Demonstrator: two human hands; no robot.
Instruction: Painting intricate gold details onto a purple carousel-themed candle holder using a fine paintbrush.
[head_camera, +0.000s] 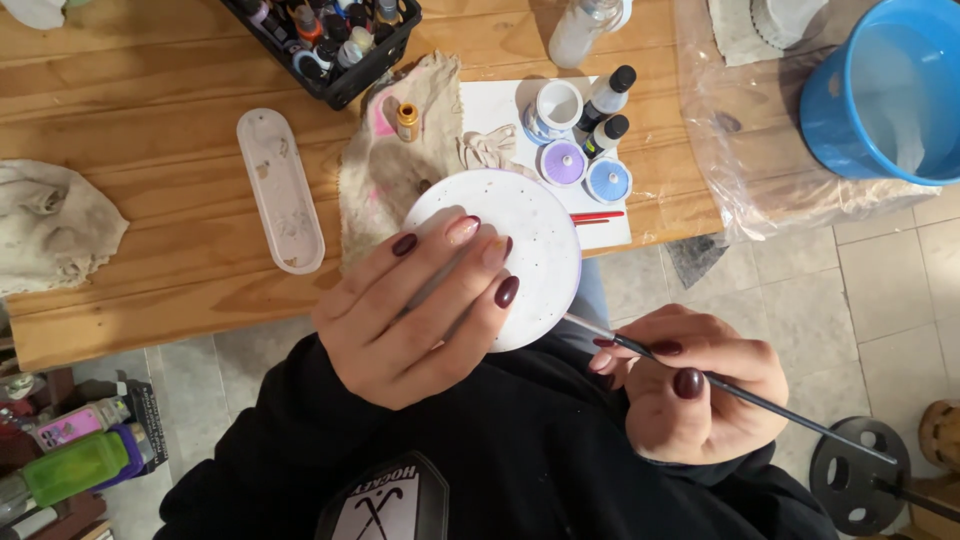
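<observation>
Here, left hand (415, 310) fingers spread, gripping white speckled disc (535, 235); right hand (700, 395) fingers pinched shut around thin paintbrush (760, 400), tip at disc's edge.

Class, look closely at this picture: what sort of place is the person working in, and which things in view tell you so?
Probably a home craft or painting corner. The left hand holds a white round disc, the right hand a thin paintbrush, and small paint bottles and a stained rag lie on the wooden table.

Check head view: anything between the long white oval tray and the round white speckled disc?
Yes. Between the long white oval tray and round white speckled disc lies a stained beige cloth on the wooden table, a small amber bottle on it.
</observation>
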